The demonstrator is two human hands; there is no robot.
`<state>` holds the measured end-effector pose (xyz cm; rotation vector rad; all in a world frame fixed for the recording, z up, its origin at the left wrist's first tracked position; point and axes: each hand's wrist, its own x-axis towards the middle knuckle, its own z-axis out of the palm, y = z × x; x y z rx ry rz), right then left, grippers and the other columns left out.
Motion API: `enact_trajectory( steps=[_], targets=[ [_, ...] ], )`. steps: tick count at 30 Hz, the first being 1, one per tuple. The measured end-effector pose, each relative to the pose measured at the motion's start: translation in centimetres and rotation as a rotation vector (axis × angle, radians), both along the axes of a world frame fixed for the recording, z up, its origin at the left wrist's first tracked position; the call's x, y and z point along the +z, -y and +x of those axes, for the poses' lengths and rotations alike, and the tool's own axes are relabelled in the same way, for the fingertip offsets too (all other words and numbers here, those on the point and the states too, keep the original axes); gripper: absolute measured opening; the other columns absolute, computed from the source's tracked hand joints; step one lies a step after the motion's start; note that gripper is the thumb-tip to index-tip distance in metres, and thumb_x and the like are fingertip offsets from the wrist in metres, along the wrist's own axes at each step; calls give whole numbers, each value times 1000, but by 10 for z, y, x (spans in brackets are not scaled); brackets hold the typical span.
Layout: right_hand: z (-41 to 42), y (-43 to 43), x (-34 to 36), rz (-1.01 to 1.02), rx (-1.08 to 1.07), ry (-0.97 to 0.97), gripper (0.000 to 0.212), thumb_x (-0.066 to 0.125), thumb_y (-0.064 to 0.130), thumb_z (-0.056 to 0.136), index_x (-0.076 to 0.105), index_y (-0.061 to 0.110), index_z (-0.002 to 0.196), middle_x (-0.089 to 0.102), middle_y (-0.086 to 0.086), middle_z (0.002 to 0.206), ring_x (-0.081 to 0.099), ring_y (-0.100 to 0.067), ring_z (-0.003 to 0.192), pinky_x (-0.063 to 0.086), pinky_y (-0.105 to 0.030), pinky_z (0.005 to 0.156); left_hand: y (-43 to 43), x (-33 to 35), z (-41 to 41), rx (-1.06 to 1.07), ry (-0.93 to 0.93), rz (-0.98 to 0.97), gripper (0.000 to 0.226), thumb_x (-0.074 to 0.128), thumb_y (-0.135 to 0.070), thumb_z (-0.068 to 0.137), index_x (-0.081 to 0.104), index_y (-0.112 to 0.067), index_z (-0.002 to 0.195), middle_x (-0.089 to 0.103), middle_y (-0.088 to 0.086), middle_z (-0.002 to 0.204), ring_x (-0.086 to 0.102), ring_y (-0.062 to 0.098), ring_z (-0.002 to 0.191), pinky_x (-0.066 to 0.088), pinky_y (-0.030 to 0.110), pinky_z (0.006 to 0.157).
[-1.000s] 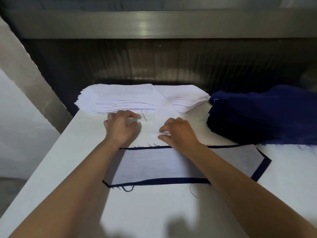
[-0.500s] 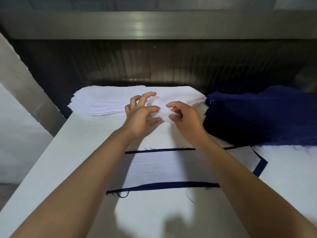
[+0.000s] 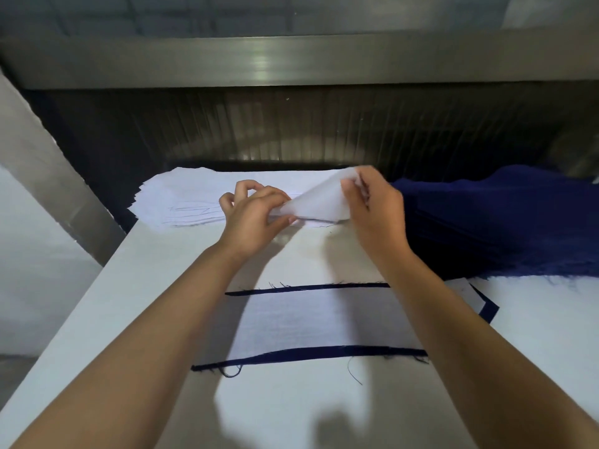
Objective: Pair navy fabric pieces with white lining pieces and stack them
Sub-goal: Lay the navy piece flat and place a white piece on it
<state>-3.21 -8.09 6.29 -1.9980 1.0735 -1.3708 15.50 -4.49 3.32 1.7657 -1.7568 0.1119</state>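
A stack of white lining pieces (image 3: 194, 197) lies at the far side of the white table (image 3: 97, 306). My right hand (image 3: 372, 212) pinches the lifted corner of the top white lining piece (image 3: 319, 202) and peels it up off the stack. My left hand (image 3: 252, 218) pinches the lower edge of that same piece at the stack's front. A heap of navy fabric pieces (image 3: 496, 222) sits to the right. In front of me lies a paired piece (image 3: 324, 319): white lining on navy, with navy edges showing around it.
A steel shelf edge (image 3: 291, 59) runs across above the table's far side, with a dark ribbed wall (image 3: 291, 131) under it. A slanted metal post (image 3: 55, 176) stands at the left. Loose navy threads (image 3: 353, 374) trail from the paired piece.
Both hands left the paired piece and moved back to the white stack. They pinched its top piece, and the right hand has now lifted one corner up and to the right.
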Motion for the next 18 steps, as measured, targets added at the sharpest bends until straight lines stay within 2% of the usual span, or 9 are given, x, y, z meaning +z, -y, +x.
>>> enact_trajectory(
  steps=[4, 7, 10, 12, 14, 16, 18],
  targets=[
    [-23, 2, 7, 26, -82, 201, 20, 47, 13, 97, 47, 25, 81, 45, 13, 64, 47, 13, 58, 35, -4, 52, -4, 3, 10, 84, 15, -39, 12, 63, -34, 90, 68, -24, 94, 54, -23, 97, 35, 19, 120, 6, 26, 76],
    [-44, 10, 5, 54, -185, 248, 7, 45, 17, 98, 50, 20, 93, 50, 12, 77, 49, 17, 66, 39, -2, 59, -11, 6, 21, 136, 24, -28, 10, 64, -35, 90, 67, -25, 89, 54, -21, 92, 36, 20, 120, 6, 26, 76],
    [-64, 18, 0, 131, -273, 298, 6, 45, 20, 98, 51, 19, 99, 50, 12, 82, 49, 17, 67, 39, 0, 60, -20, 10, 32, 198, 21, 7, 10, 64, -36, 89, 67, -27, 86, 53, -17, 83, 36, 20, 118, 10, 31, 82],
    [-77, 18, -2, 144, -322, 326, 9, 45, 21, 98, 51, 24, 91, 49, 12, 79, 47, 17, 63, 38, 0, 57, -28, 14, 39, 232, 15, 29, 9, 65, -35, 89, 67, -27, 85, 52, -16, 77, 39, 18, 116, 11, 32, 86],
    [-89, 18, -4, 146, -363, 333, 16, 46, 22, 97, 48, 30, 84, 47, 11, 77, 46, 15, 60, 39, -2, 56, -38, 19, 46, 246, 14, 45, 9, 65, -35, 89, 63, -32, 81, 59, -14, 82, 41, 15, 111, 11, 31, 87],
    [-100, 16, -7, 164, -389, 311, 10, 47, 23, 97, 50, 26, 89, 48, 12, 79, 48, 10, 65, 41, -7, 60, -48, 24, 50, 247, 11, 51, 13, 66, -34, 89, 60, -36, 78, 62, -15, 87, 45, 12, 103, 11, 30, 83],
    [-108, 12, -11, 175, -404, 284, 4, 47, 23, 97, 50, 23, 96, 50, 13, 80, 48, 4, 69, 41, -12, 64, -58, 28, 52, 222, -24, 66, 18, 68, -31, 88, 59, -37, 74, 62, -18, 80, 50, 7, 88, 11, 28, 77]
  ],
)
